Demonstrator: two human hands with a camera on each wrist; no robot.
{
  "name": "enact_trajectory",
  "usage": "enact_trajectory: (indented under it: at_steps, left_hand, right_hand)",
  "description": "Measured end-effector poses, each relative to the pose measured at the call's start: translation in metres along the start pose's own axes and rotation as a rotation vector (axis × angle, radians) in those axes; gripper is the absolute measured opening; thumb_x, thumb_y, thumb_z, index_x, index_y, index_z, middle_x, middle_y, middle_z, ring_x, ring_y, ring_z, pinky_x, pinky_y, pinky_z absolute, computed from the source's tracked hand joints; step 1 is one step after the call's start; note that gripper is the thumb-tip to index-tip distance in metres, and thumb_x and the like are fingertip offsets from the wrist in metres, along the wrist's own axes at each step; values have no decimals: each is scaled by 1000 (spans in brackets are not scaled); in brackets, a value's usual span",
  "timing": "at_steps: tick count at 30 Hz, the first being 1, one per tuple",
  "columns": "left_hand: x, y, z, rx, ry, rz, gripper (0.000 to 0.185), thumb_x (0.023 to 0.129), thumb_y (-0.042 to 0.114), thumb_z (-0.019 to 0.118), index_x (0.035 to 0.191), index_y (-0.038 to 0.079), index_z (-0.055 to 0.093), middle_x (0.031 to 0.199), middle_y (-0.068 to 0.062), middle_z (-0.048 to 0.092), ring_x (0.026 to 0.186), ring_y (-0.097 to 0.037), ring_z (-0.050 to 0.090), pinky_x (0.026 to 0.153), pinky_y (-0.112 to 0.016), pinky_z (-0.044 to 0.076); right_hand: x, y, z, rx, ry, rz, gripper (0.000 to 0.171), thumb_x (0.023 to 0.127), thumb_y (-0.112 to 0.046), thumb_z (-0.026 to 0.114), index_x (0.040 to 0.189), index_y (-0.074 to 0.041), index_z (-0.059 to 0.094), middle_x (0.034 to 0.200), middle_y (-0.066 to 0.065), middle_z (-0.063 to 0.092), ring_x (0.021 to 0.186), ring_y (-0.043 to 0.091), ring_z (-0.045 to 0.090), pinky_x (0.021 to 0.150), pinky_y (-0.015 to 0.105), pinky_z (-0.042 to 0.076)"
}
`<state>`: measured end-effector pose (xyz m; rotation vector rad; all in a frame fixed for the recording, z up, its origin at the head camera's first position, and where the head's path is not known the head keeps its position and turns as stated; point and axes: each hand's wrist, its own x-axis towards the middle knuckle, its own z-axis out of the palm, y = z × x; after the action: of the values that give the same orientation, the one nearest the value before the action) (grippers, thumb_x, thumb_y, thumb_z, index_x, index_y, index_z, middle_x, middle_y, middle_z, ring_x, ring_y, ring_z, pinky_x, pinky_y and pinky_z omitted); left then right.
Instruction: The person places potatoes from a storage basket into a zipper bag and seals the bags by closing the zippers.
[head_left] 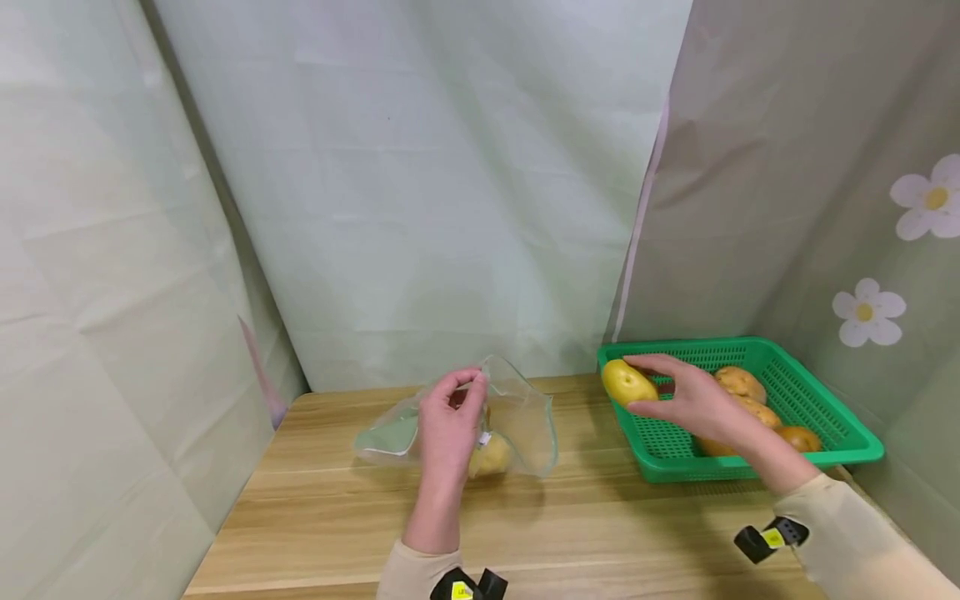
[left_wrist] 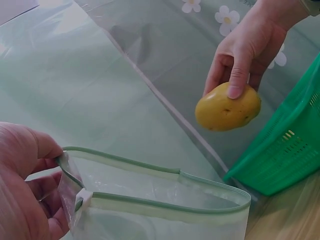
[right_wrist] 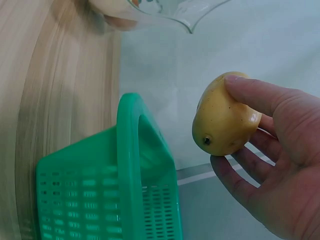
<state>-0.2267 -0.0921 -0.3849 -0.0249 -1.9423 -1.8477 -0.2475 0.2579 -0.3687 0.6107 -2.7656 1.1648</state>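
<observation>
Head view: left hand (head_left: 447, 431) pinching potato-filled bag (head_left: 517, 425), right hand (head_left: 693, 400) gripping potato (head_left: 628, 382) over potato-filled basket (head_left: 840, 421).

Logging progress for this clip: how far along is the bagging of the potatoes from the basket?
Done: one potato already lies in the clear bag. In hand: the left hand pinches the bag's rim, holding its mouth open, while the right hand holds a yellow potato over the green basket's edge. Left: about three potatoes remain in the basket.
</observation>
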Motion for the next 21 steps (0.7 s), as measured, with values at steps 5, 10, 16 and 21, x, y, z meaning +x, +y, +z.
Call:
enact_trajectory:
  at_steps: [5,10,16,21]
  left_hand:
    - [1,0,1,8,3,3,11,103,18,80,108,9,84,110,-7,79,84,-17,66,66,-24,54]
    - [1,1,4,-15,-1,1,10,103,18,80,107,10,84,120,-4,79,81,-17,66,65,-22,55]
    - [1,0,5,-63,1,0,11,103,15,80,107,6,83,121,-8,79,77,-14,66,65,-21,57]
    - [1,0,6,-79,3,-6,10,104,13,79,107,4,83,123,-8,79,79,-13,66,66,-21,58]
  right_hand:
    - [3,-4,3,-14,12,-12,71,99,-31,87,160,-9,57,154,19,58,122,37,68,88,32,62]
    - [5,-8,6,-11,17,-29,71,99,-31,87,160,-9,57,154,19,58,123,37,68,90,33,62]
    - [9,-14,10,6,24,-37,71,98,-29,88,159,-8,58,153,20,59,122,40,69,90,34,63]
    - [11,-18,13,38,20,-41,71,98,-28,88,159,-9,58,154,20,59,121,41,70,87,33,63]
